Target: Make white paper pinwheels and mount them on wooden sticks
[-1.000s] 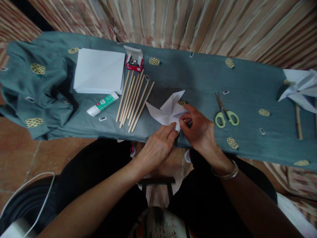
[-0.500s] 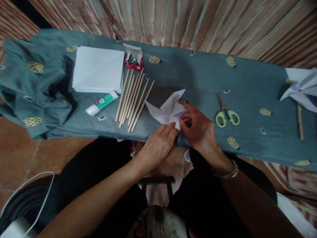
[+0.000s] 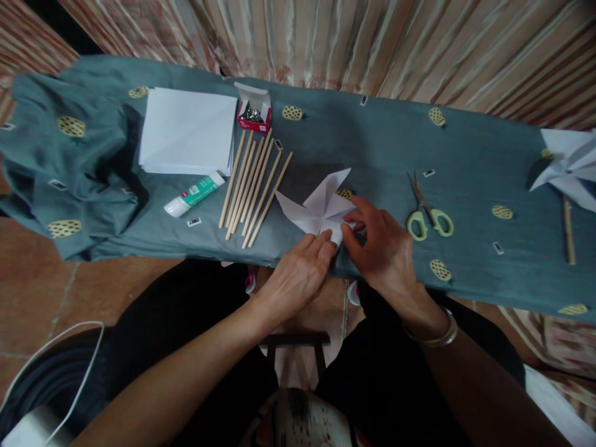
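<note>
A white paper pinwheel [image 3: 319, 205] with folded blades lies near the table's front edge. My left hand [image 3: 302, 264] presses its lower part near the center, fingers together on the paper. At the right side, my right hand [image 3: 382, 245] has its curled thumb and fingers at a blade's edge, closed on the paper; the exact contact is partly hidden. Left of the pinwheel lie several thin wooden sticks [image 3: 251, 192]. Scissors [image 3: 426, 214] with pale green handles rest to the right of my right hand, blades pointing away.
A stack of white paper [image 3: 189, 130], a glue tube [image 3: 193, 194] and an open red box of small metal pieces [image 3: 254, 117] sit at the left. Another pinwheel [image 3: 568, 164] on a stick lies far right. Bunched green tablecloth [image 3: 100, 161] covers the left end.
My right hand has shifted slightly to the right along the pinwheel's edge. My left hand stays pressed on the paper. The whole view has drifted a little.
</note>
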A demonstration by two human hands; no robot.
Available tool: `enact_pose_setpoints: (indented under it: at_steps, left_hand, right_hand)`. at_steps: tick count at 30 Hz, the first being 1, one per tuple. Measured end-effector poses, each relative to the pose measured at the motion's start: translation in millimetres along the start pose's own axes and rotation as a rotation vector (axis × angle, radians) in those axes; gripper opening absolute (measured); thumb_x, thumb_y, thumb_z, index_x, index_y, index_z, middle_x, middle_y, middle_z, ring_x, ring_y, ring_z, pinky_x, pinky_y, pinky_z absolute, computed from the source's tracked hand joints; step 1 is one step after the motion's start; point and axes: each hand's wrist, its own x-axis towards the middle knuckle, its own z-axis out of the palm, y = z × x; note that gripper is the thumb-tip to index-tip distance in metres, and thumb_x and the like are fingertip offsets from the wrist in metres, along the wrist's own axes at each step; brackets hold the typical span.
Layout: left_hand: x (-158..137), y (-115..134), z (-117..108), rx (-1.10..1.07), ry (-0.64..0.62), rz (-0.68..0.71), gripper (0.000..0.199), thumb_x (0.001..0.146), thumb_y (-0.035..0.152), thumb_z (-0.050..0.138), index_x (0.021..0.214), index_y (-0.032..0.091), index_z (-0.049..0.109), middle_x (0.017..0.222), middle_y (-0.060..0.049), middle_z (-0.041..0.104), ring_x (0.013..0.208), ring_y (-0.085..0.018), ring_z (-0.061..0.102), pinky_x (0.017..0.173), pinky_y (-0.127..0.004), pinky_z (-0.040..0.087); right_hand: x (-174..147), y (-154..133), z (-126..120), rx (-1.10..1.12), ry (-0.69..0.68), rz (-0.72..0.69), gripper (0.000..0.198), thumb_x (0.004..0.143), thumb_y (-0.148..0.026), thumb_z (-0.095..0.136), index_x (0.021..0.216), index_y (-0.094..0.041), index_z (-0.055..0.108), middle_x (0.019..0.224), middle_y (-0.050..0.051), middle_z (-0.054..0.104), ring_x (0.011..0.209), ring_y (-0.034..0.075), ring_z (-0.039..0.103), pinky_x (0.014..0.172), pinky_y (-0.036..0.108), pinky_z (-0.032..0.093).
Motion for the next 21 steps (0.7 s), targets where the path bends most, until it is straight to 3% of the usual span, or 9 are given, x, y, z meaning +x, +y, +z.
enact_pose_setpoints:
  at_steps: [12, 21]
  left_hand:
    - [-1.2, -0.6, 1.2, 0.014, 0.009, 0.002, 0.023, 0.094, 0.006, 0.042, 0.116, 0.009, 0.048, 0.126, -0.02, 0.062, 0.108, -0.025, 0.061, 0.093, -0.041, 0.057]
    - [-2.3, 0.7, -0.5, -0.008, -0.016, -0.014, 0.022, 0.095, 0.007, 0.04, 0.115, 0.01, 0.049, 0.125, -0.02, 0.062, 0.112, -0.026, 0.06, 0.093, -0.042, 0.056]
  right_hand:
    - [1.4, 3.8, 1.9, 0.05, -0.105, -0.017, 0.039, 0.09, -0.023, 0.05, 0.128, -0.016, 0.058, 0.104, 0.011, 0.075, 0.092, 0.027, 0.069, 0.084, 0.046, 0.056]
    - [4.9, 2.3, 1.4, 0.159, -0.118, 0.119, 0.049, 0.084, -0.024, 0.053, 0.133, -0.018, 0.053, 0.089, 0.005, 0.075, 0.075, 0.022, 0.069, 0.076, 0.04, 0.057]
